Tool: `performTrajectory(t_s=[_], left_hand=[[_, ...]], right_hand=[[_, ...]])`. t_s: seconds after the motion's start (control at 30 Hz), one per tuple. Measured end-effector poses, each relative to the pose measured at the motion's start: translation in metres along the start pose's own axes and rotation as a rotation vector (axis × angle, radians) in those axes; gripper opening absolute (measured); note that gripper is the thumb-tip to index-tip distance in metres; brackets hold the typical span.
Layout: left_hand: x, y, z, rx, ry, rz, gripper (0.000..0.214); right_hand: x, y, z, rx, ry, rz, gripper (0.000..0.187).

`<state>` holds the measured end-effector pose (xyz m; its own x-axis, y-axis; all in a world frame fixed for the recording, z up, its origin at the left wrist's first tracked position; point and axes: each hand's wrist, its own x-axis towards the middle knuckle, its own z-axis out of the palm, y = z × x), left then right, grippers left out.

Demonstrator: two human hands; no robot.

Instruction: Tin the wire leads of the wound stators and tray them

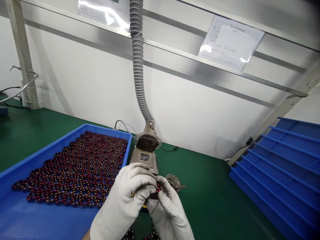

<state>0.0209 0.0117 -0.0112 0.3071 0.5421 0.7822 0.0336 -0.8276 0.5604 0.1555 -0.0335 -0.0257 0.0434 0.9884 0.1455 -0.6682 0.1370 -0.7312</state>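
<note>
Both my hands wear white gloves and meet at the front of the bench. My left hand (131, 193) is closed, with thumb and fingers pinched at a small dark ring coil wound with red wire (155, 193). My right hand (168, 203) closes on the same coil from the other side. Fingers hide most of the coil. A thin yellow bit shows under my left fingers, too little to name. Below the hands, more ring coils (128, 234) are partly visible at the bottom edge. Just behind the hands stands a metal solder pot (144, 158).
On the left, a blue tray (15, 166) holds rows of ring coils (82, 166). A fume hose (137, 60) comes down to a hood (148, 141). A round metal piece (173, 182) lies right of the pot. Stacked blue trays (277, 170) stand at the right.
</note>
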Motion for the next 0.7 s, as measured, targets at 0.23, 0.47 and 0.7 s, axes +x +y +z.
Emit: performTrajectory(t_s=[0.23, 0.47, 0.7], left_hand=[[0.0, 0.003, -0.001, -0.157, 0.048, -0.491, 0.037], [-0.001, 0.007, 0.015, -0.266, -0.09, -0.339, 0.033], [-0.001, 0.009, 0.002, -0.514, 0.22, -0.284, 0.01]], right_hand=[[-0.008, -0.005, -0.004, 0.238, -0.005, 0.082, 0.021], [-0.01, 0.0, -0.012, 0.233, 0.051, 0.122, 0.023], [-0.012, 0.006, -0.011, 0.063, 0.049, 0.115, 0.028]])
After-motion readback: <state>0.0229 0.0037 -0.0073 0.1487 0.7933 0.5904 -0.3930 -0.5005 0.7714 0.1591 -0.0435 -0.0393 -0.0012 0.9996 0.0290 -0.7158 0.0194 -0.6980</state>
